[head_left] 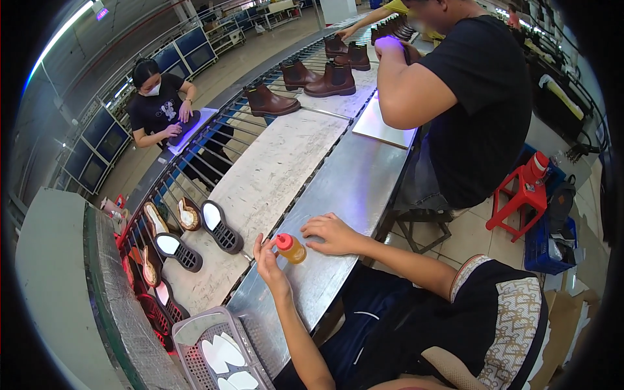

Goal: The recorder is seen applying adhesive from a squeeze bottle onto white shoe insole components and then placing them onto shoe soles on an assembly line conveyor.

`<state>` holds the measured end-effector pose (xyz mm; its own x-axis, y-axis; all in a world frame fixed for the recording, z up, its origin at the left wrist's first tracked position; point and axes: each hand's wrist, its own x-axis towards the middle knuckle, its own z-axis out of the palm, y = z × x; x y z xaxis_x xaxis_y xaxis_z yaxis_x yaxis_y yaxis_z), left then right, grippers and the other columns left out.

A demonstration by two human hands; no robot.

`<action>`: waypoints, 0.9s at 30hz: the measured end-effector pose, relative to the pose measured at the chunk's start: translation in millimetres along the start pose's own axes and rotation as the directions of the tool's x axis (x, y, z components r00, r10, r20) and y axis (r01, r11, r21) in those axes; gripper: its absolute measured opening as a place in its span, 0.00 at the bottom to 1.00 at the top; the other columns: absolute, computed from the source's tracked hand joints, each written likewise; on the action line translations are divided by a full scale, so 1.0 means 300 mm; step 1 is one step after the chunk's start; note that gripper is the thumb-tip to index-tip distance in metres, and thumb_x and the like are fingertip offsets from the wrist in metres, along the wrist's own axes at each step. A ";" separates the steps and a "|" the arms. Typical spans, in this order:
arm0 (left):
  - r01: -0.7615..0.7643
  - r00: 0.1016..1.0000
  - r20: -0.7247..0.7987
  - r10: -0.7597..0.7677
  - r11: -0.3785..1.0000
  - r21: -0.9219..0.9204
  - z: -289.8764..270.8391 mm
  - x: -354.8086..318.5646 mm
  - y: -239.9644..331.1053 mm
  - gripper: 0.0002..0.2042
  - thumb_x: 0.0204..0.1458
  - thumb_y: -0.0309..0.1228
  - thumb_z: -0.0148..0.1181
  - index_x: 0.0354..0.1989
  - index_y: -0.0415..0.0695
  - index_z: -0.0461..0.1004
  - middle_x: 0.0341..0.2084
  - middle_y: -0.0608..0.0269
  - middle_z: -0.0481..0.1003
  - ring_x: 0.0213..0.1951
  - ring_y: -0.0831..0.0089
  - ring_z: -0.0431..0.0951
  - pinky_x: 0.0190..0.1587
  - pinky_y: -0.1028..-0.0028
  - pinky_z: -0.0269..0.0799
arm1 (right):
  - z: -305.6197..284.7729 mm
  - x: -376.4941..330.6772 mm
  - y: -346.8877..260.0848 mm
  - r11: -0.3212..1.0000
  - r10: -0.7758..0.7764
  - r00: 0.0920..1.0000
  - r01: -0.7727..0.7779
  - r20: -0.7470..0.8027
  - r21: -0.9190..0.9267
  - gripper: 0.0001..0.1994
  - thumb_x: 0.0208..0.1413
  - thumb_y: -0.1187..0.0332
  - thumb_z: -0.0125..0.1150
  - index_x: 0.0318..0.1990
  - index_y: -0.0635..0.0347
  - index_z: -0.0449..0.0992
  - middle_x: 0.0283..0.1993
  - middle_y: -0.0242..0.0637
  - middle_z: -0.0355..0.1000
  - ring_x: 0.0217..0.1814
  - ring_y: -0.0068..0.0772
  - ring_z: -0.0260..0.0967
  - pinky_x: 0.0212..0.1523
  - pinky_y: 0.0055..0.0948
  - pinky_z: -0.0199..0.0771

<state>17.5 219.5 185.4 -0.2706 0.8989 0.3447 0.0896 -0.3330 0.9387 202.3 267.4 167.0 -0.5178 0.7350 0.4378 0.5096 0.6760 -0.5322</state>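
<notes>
My left hand (270, 265) is raised at the near edge of the metal tabletop (338, 179), fingers stretched out and apart. Right beside its fingers stands a small clear squeeze bottle (290, 249) with amber liquid and a red cap; I cannot tell whether they touch it. On the bottle's other side, my right hand (333, 235) rests palm down on the metal, fingers spread and slightly bent. A small grey patch shows under its fingertips, too unclear to name. Left of my hands, black shoe soles (221, 227) with white inserts lie on the pale conveyor belt (263, 172) beside shoe uppers (188, 214).
A grey plastic basket (185, 351) with white insole-shaped pieces (222, 352) stands at lower left. Brown ankle boots (270, 102) stand farther up the belt. One person (468, 97) sits at right; another (162, 104) works across the rollers. A red stool (520, 198) holds a red container.
</notes>
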 end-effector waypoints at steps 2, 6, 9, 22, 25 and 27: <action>0.007 1.000 -0.014 -0.008 0.999 -0.050 -0.004 0.003 -0.002 0.25 0.58 0.48 0.40 0.40 0.37 0.76 0.57 0.49 0.59 0.54 0.61 0.64 0.48 0.68 0.66 | 0.006 0.003 0.000 1.000 0.003 1.000 -0.003 0.009 0.004 0.12 0.49 0.62 0.57 0.38 0.58 0.75 0.49 0.33 0.71 0.56 0.33 0.63 0.53 0.36 0.56; 0.015 1.000 -0.024 -0.016 0.999 -0.052 -0.009 0.007 0.003 0.26 0.59 0.49 0.38 0.39 0.37 0.76 0.57 0.49 0.59 0.54 0.60 0.64 0.48 0.68 0.66 | 0.010 0.010 -0.001 1.000 0.015 1.000 -0.015 0.016 0.004 0.12 0.49 0.62 0.57 0.38 0.58 0.75 0.49 0.33 0.71 0.56 0.32 0.63 0.53 0.36 0.57; 0.007 0.999 -0.037 -0.010 0.997 -0.077 -0.007 0.003 0.008 0.27 0.59 0.50 0.37 0.37 0.36 0.76 0.56 0.50 0.61 0.54 0.60 0.65 0.49 0.68 0.65 | 0.005 0.005 -0.008 1.000 0.022 1.000 -0.022 0.011 -0.008 0.12 0.49 0.62 0.57 0.38 0.58 0.75 0.49 0.33 0.71 0.56 0.32 0.63 0.53 0.36 0.57; 0.015 0.988 -0.150 -0.024 0.998 -0.059 0.007 -0.016 0.003 0.25 0.59 0.46 0.38 0.34 0.36 0.75 0.53 0.52 0.64 0.51 0.62 0.67 0.48 0.68 0.65 | 0.001 -0.008 0.005 0.999 -0.036 0.999 0.036 0.014 0.021 0.11 0.50 0.62 0.57 0.38 0.58 0.74 0.48 0.37 0.71 0.55 0.37 0.65 0.51 0.38 0.60; -0.056 0.985 -0.163 0.052 0.998 -0.019 -0.037 0.005 -0.112 0.23 0.58 0.46 0.39 0.36 0.39 0.77 0.52 0.51 0.66 0.52 0.61 0.67 0.52 0.66 0.63 | 0.066 0.032 0.055 0.994 -0.086 0.996 0.088 -0.022 0.062 0.12 0.47 0.63 0.58 0.37 0.58 0.75 0.46 0.37 0.72 0.52 0.39 0.66 0.49 0.40 0.62; -0.003 0.988 -0.151 0.022 0.992 0.124 -0.018 0.006 -0.098 0.16 0.57 0.40 0.46 0.39 0.39 0.75 0.52 0.48 0.66 0.54 0.58 0.66 0.55 0.63 0.61 | 0.091 0.043 0.070 0.992 -0.056 0.997 0.061 -0.045 0.110 0.12 0.44 0.66 0.61 0.37 0.61 0.75 0.45 0.41 0.72 0.51 0.41 0.67 0.50 0.41 0.63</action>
<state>9.3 229.5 158.3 -0.4099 0.8381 0.3601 0.2088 -0.2981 0.9314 187.6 289.6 141.5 -0.5143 0.6974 0.4992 0.3987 0.7098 -0.5807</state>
